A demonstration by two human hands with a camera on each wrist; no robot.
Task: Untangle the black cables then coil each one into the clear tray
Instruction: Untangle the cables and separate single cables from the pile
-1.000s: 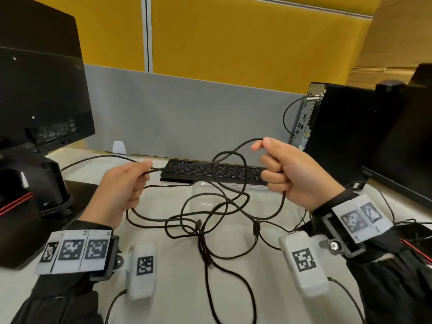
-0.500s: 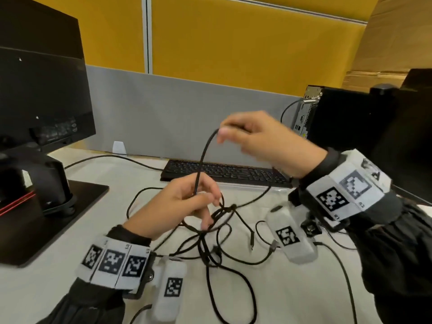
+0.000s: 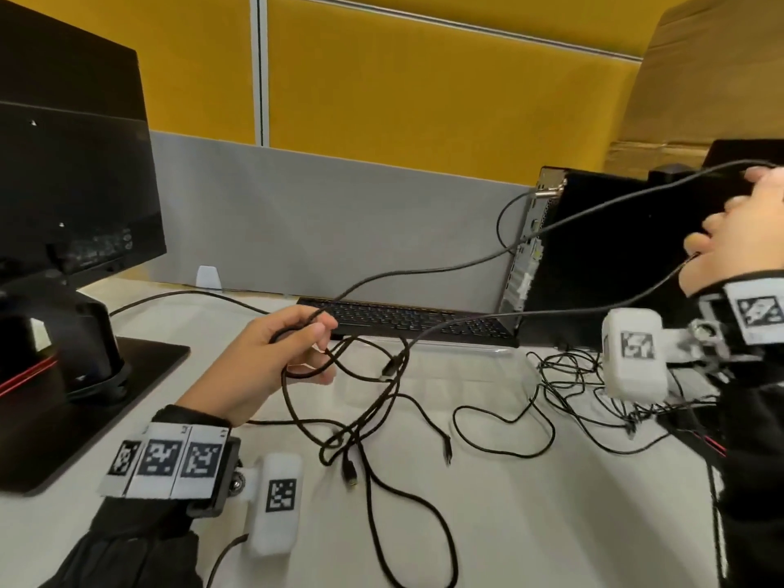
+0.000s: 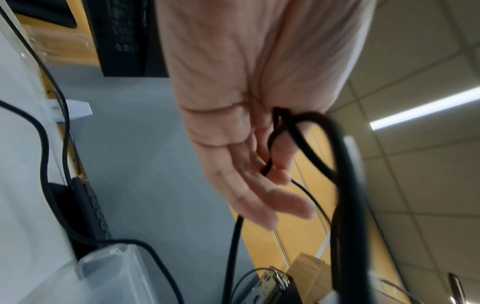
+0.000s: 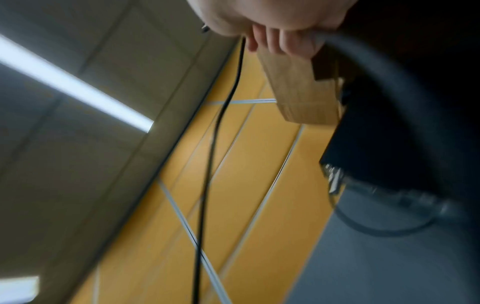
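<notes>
Cables point(image 3: 360, 401) (black, several, tangled) run through both hands. Left hand point(image 3: 271, 358) has thumb and curled fingers point(image 3: 316, 333) pinched on a loop of cable near the middle of the table point(image 3: 530, 502); the left wrist view shows the same pinch point(image 4: 270, 164), with the remaining fingers held fairly straight. Right hand point(image 3: 738, 235) is raised at the far right with fingers point(image 5: 283, 43) curled on a cable, and two strands stretch from it down and left toward the left hand. Below the left hand the strands cross in a knot and trail toward the near edge, plug ends lying loose on the table. Tray point(image 3: 500, 367) (clear, hard to make out) lies just near of the keyboard point(image 3: 407, 320), cables crossing over it. Thinner wires sit bunched at the right. Monitor point(image 3: 72, 171) stands at the left, computer case point(image 3: 594, 256) at the far right.
</notes>
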